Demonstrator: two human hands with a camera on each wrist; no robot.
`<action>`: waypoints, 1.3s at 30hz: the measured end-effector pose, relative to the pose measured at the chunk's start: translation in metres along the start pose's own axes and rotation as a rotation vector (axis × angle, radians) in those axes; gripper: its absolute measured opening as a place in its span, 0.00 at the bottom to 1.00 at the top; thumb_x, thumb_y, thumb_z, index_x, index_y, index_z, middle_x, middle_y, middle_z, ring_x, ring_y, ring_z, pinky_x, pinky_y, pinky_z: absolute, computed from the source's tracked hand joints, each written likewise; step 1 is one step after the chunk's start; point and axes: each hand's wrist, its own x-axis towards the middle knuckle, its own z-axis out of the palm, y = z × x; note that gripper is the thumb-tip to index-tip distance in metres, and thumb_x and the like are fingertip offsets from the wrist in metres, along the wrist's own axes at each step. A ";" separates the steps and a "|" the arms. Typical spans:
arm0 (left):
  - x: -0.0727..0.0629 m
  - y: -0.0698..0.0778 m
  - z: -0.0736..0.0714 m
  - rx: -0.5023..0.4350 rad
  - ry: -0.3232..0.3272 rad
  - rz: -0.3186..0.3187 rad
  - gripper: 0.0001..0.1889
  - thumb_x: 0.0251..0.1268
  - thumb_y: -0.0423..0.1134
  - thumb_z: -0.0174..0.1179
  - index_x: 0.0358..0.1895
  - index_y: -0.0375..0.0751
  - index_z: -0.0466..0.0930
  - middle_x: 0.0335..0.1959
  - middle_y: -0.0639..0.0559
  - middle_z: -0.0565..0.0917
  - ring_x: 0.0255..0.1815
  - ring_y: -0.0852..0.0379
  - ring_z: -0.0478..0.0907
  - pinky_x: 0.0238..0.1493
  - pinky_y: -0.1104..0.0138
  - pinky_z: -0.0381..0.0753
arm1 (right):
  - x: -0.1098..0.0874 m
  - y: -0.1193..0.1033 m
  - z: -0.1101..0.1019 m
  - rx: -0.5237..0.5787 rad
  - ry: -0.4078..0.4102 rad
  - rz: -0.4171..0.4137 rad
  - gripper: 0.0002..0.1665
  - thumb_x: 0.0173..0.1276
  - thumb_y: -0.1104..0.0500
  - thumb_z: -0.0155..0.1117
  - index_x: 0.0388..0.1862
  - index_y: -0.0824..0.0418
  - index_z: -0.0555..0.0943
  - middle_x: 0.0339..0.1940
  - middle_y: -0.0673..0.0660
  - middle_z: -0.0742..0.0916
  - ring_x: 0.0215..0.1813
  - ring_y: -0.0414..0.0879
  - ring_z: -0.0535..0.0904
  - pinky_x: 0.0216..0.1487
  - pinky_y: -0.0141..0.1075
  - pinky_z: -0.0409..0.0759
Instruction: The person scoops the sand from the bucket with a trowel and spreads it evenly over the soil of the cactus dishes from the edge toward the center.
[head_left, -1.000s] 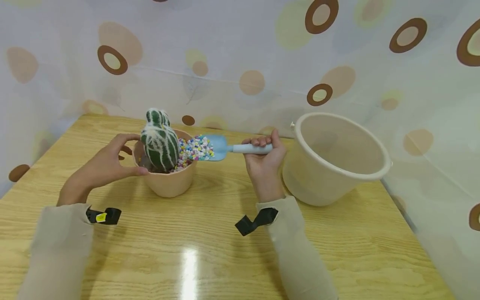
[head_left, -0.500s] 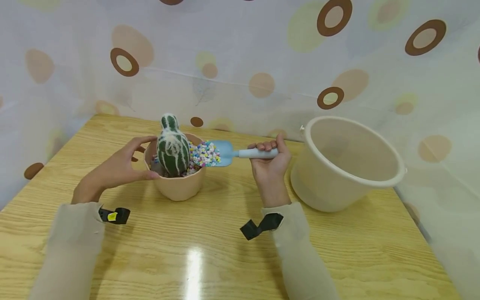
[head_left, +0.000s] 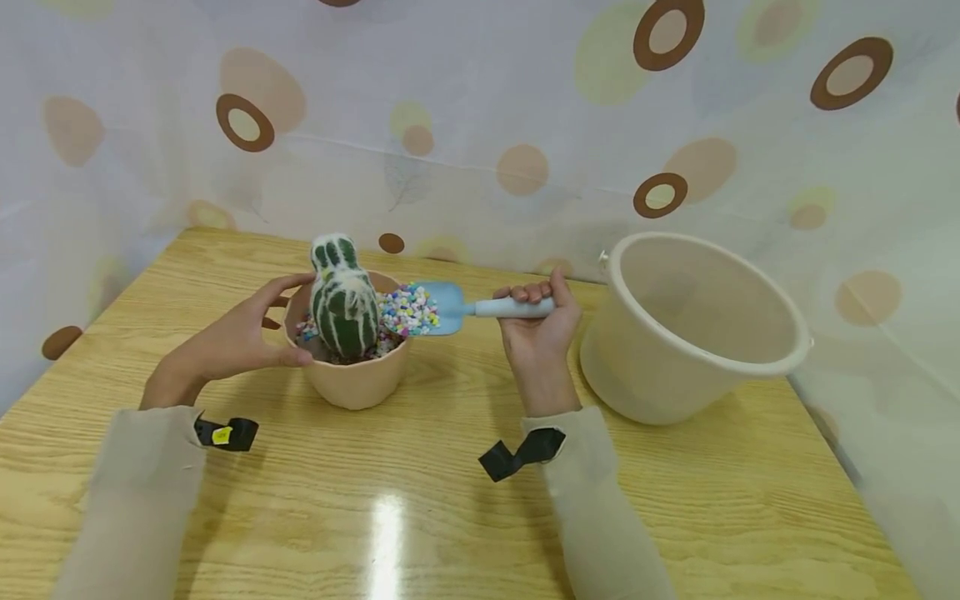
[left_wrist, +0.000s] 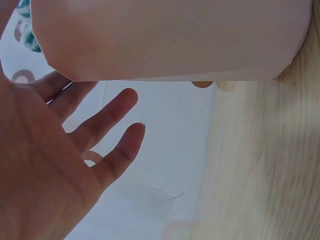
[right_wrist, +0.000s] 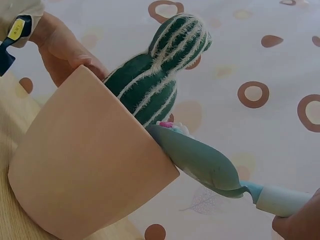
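A green cactus with white fuzzy stripes stands in a peach flower pot on the table, left of centre. My left hand holds the pot's left rim between thumb and fingers; in the left wrist view two fingers stay spread, apart from the pot. The right hand grips the white handle of a light blue scoop. Small multicoloured pebbles lie heaped on its blade, whose tip is over the pot's right rim. More pebbles surround the cactus base, partly hidden by it.
A large cream bucket stands to the right of the right hand, and its bottom is out of sight. Behind the wooden table hangs a pale cloth with brown and beige ovals.
The head view has shifted, moving everything slightly right in it. The cactus and pot have turned a little in the left hand's hold. The scoop stays at the rim, loaded.
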 end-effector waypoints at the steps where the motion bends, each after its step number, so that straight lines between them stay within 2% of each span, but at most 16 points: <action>1: 0.000 0.000 0.000 0.013 0.011 -0.001 0.51 0.53 0.43 0.71 0.76 0.45 0.46 0.73 0.36 0.52 0.67 0.33 0.56 0.58 0.43 0.65 | 0.000 0.000 0.000 0.000 -0.001 -0.003 0.30 0.77 0.53 0.46 0.11 0.58 0.65 0.08 0.50 0.71 0.16 0.43 0.66 0.34 0.36 0.65; 6: -0.001 0.000 0.002 0.057 0.084 -0.019 0.51 0.51 0.43 0.72 0.75 0.42 0.48 0.71 0.36 0.55 0.61 0.36 0.61 0.55 0.46 0.65 | -0.001 0.002 -0.001 -0.003 -0.012 -0.024 0.30 0.77 0.53 0.45 0.11 0.58 0.65 0.08 0.50 0.71 0.16 0.43 0.67 0.34 0.37 0.65; 11: 0.001 -0.005 0.007 0.039 0.148 0.038 0.53 0.46 0.41 0.75 0.73 0.34 0.49 0.67 0.32 0.53 0.57 0.39 0.59 0.50 0.52 0.64 | 0.000 0.003 -0.003 -0.008 -0.013 -0.033 0.30 0.77 0.53 0.45 0.11 0.58 0.65 0.08 0.50 0.71 0.16 0.43 0.67 0.34 0.37 0.65; 13: 0.002 -0.008 0.008 0.002 0.136 0.058 0.55 0.46 0.40 0.75 0.73 0.33 0.46 0.69 0.32 0.50 0.61 0.37 0.56 0.53 0.51 0.63 | 0.000 0.003 -0.003 0.001 -0.007 -0.024 0.30 0.78 0.53 0.45 0.11 0.58 0.65 0.09 0.50 0.71 0.16 0.43 0.66 0.33 0.37 0.65; 15: 0.001 -0.012 0.008 -0.044 0.097 0.050 0.58 0.47 0.40 0.74 0.75 0.36 0.40 0.72 0.33 0.46 0.67 0.35 0.52 0.58 0.47 0.62 | 0.001 0.002 -0.003 0.011 0.004 -0.016 0.30 0.77 0.53 0.45 0.11 0.58 0.65 0.09 0.51 0.71 0.16 0.43 0.66 0.33 0.37 0.65; 18: 0.000 -0.015 0.006 -0.113 0.039 0.019 0.56 0.54 0.38 0.70 0.77 0.44 0.34 0.77 0.38 0.40 0.73 0.33 0.46 0.62 0.40 0.59 | 0.002 0.002 -0.002 0.011 0.015 -0.016 0.30 0.77 0.52 0.45 0.11 0.58 0.65 0.09 0.51 0.70 0.16 0.43 0.66 0.33 0.37 0.65; 20: -0.001 -0.017 0.005 -0.150 0.021 0.009 0.54 0.57 0.36 0.67 0.77 0.48 0.34 0.78 0.41 0.40 0.74 0.33 0.47 0.63 0.39 0.59 | 0.002 0.002 -0.002 0.008 0.018 -0.018 0.30 0.77 0.52 0.46 0.11 0.58 0.66 0.09 0.50 0.70 0.15 0.43 0.66 0.33 0.37 0.65; 22: -0.001 -0.019 0.005 -0.161 0.032 0.018 0.50 0.59 0.33 0.65 0.77 0.48 0.38 0.77 0.42 0.45 0.74 0.34 0.49 0.63 0.42 0.62 | 0.002 0.002 -0.001 0.011 0.013 -0.016 0.30 0.77 0.53 0.46 0.11 0.58 0.66 0.09 0.50 0.71 0.15 0.43 0.66 0.33 0.37 0.65; 25: -0.001 -0.021 0.004 -0.144 0.065 0.044 0.48 0.58 0.31 0.65 0.77 0.44 0.43 0.75 0.41 0.52 0.73 0.37 0.53 0.61 0.57 0.66 | 0.001 0.002 -0.001 0.014 0.001 -0.001 0.29 0.77 0.53 0.47 0.12 0.58 0.65 0.09 0.51 0.71 0.16 0.43 0.66 0.34 0.37 0.65; 27: 0.000 -0.022 0.005 -0.125 0.087 0.053 0.47 0.56 0.31 0.66 0.76 0.41 0.46 0.74 0.39 0.55 0.72 0.38 0.55 0.57 0.63 0.66 | 0.001 0.002 0.000 0.002 -0.005 0.009 0.28 0.77 0.53 0.47 0.12 0.58 0.65 0.09 0.50 0.71 0.16 0.43 0.66 0.35 0.36 0.65; 29: -0.001 -0.022 0.005 -0.127 0.092 0.050 0.47 0.55 0.31 0.67 0.75 0.38 0.46 0.73 0.36 0.54 0.71 0.35 0.55 0.59 0.60 0.65 | 0.001 0.002 0.001 -0.018 -0.014 0.020 0.28 0.77 0.53 0.47 0.13 0.57 0.65 0.09 0.50 0.71 0.17 0.43 0.66 0.36 0.36 0.65; 32: -0.003 -0.020 0.004 -0.147 0.076 0.025 0.49 0.55 0.32 0.68 0.74 0.35 0.44 0.72 0.33 0.52 0.71 0.31 0.53 0.62 0.48 0.64 | 0.001 0.003 0.003 -0.051 -0.034 0.031 0.27 0.77 0.52 0.47 0.14 0.57 0.65 0.10 0.50 0.70 0.18 0.43 0.67 0.36 0.36 0.65; 33: -0.003 -0.020 0.004 -0.156 0.067 0.016 0.49 0.55 0.32 0.68 0.74 0.34 0.42 0.72 0.33 0.52 0.71 0.31 0.54 0.62 0.49 0.64 | 0.002 0.003 0.004 -0.065 -0.044 0.030 0.27 0.77 0.52 0.47 0.14 0.57 0.65 0.10 0.50 0.71 0.18 0.43 0.67 0.36 0.36 0.66; 36: -0.002 -0.018 0.004 -0.185 0.037 0.002 0.50 0.56 0.31 0.67 0.74 0.36 0.38 0.72 0.32 0.51 0.68 0.33 0.57 0.58 0.63 0.71 | 0.003 0.003 0.007 -0.103 -0.080 0.024 0.26 0.76 0.51 0.48 0.15 0.57 0.66 0.10 0.50 0.72 0.18 0.42 0.68 0.36 0.36 0.67; 39: 0.000 -0.016 0.004 -0.206 0.011 0.004 0.53 0.57 0.30 0.66 0.75 0.42 0.33 0.74 0.32 0.50 0.66 0.35 0.59 0.49 0.79 0.70 | 0.004 0.002 0.009 -0.146 -0.117 0.014 0.25 0.75 0.50 0.49 0.16 0.57 0.66 0.11 0.50 0.73 0.19 0.42 0.69 0.36 0.36 0.68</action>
